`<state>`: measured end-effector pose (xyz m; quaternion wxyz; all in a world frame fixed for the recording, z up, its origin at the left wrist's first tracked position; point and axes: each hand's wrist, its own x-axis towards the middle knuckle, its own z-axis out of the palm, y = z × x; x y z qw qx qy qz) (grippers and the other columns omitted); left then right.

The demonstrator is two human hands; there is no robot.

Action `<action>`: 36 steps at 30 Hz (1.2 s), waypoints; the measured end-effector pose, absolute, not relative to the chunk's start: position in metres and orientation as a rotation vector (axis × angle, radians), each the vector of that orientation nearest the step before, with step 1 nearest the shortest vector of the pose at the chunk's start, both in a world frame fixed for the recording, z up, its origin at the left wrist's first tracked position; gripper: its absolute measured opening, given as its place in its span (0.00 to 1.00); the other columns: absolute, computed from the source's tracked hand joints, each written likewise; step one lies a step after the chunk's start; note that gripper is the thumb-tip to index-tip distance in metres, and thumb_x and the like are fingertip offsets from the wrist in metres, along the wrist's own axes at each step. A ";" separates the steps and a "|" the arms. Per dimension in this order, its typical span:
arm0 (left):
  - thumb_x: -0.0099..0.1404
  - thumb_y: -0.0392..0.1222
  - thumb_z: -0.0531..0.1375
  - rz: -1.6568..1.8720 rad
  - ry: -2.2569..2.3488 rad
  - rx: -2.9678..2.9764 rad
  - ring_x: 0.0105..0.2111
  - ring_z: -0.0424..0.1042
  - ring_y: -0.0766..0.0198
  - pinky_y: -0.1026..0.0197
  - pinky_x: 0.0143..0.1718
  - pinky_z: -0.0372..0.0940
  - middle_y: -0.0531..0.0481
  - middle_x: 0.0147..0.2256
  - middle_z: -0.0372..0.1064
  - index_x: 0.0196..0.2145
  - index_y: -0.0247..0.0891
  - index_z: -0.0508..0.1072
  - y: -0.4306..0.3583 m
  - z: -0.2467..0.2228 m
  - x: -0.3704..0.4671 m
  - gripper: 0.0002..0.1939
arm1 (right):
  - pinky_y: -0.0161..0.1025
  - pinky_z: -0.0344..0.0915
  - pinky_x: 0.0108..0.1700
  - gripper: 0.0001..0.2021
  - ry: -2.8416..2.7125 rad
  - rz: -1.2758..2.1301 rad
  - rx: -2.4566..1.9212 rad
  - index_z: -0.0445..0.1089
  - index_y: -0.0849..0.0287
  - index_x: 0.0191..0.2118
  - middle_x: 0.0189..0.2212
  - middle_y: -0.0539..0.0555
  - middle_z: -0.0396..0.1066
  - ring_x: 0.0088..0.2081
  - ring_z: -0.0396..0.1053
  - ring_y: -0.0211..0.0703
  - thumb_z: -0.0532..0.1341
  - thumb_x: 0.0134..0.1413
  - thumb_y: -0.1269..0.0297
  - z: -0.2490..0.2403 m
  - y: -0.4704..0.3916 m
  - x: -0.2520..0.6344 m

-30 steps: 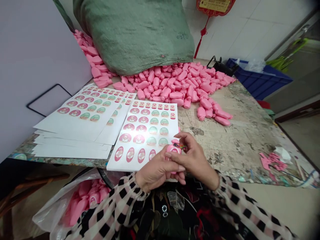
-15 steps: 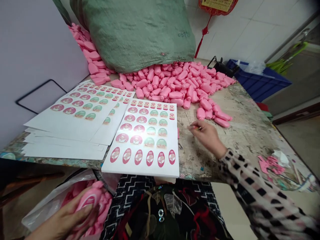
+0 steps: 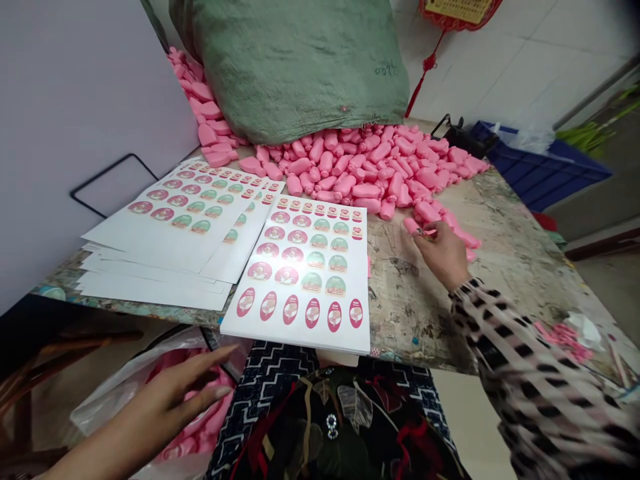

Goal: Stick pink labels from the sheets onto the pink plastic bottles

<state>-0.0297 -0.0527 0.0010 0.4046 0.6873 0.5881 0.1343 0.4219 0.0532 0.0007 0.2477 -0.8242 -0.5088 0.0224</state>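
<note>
My left hand (image 3: 187, 390) has its fingers apart and holds nothing, over a clear plastic bag (image 3: 107, 393) of pink bottles (image 3: 203, 437) below the table's front edge. On the right of the table, my right hand (image 3: 443, 253) is closed, with a small thin item between the fingers that I cannot make out. Its fingertips are at a pink bottle (image 3: 411, 226) at the near edge of the large bottle pile (image 3: 355, 163). A sticker sheet (image 3: 305, 267) with pink, green and oval labels lies on a stack at the front middle.
More sticker sheets (image 3: 175, 213) are spread at the left. Behind the pile rests a big green sack (image 3: 300, 67). A blue crate (image 3: 545, 170) stands beyond the back right edge. Pink scraps (image 3: 567, 340) and white tissue (image 3: 586, 331) lie at the right.
My left hand has let go of a labelled pink bottle over the bag, and its fingers have spread. My right hand has moved forward and right to the pile. The view has shifted slightly.
</note>
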 end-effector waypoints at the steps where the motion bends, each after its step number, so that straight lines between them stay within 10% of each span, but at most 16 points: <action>1: 0.55 0.53 0.60 0.338 1.415 1.750 0.40 0.74 0.53 0.55 0.40 0.70 0.49 0.42 0.75 0.44 0.49 0.74 -0.051 0.012 -0.012 0.19 | 0.39 0.59 0.30 0.20 -1.387 0.181 -2.115 0.67 0.59 0.42 0.31 0.56 0.71 0.30 0.66 0.45 0.58 0.50 0.49 0.009 0.041 0.413; 6: 0.57 0.51 0.59 0.467 1.187 1.853 0.55 0.61 0.53 0.48 0.56 0.56 0.47 0.58 0.59 0.60 0.50 0.56 -0.047 0.037 0.073 0.33 | 0.34 0.59 0.28 0.10 -1.503 1.339 -1.551 0.69 0.57 0.34 0.27 0.50 0.69 0.27 0.63 0.36 0.62 0.49 0.56 0.047 -0.039 0.336; 10: 0.58 0.47 0.59 0.235 0.783 1.637 0.41 0.70 0.59 0.57 0.42 0.65 0.48 0.44 0.70 0.57 0.43 0.59 -0.047 0.029 0.118 0.30 | 0.33 0.61 0.31 0.10 -1.353 1.656 -1.361 0.68 0.57 0.37 0.29 0.48 0.68 0.29 0.63 0.35 0.62 0.50 0.58 0.046 -0.074 0.304; 16: 0.65 0.43 0.49 0.362 1.017 1.961 0.33 0.65 0.63 0.59 0.36 0.62 0.52 0.31 0.67 0.35 0.39 0.68 -0.042 0.019 0.126 0.10 | 0.37 0.61 0.39 0.11 -1.683 0.822 -1.719 0.69 0.54 0.40 0.34 0.51 0.67 0.36 0.66 0.40 0.53 0.59 0.57 0.008 -0.062 0.329; 21: 0.65 0.43 0.50 0.345 1.132 2.430 0.44 0.65 0.55 0.50 0.49 0.59 0.46 0.50 0.66 0.44 0.40 0.68 -0.041 0.006 0.133 0.13 | 0.36 0.58 0.36 0.10 -1.939 0.297 -2.000 0.69 0.53 0.39 0.36 0.51 0.68 0.36 0.67 0.40 0.51 0.61 0.61 -0.006 -0.057 0.329; 36: 0.63 0.47 0.53 0.151 1.291 2.505 0.47 0.65 0.50 0.48 0.48 0.61 0.48 0.60 0.55 0.56 0.43 0.62 -0.040 -0.001 0.144 0.23 | 0.35 0.55 0.33 0.10 -2.198 0.316 -1.952 0.70 0.54 0.37 0.35 0.51 0.69 0.35 0.67 0.39 0.52 0.60 0.61 0.004 -0.047 0.335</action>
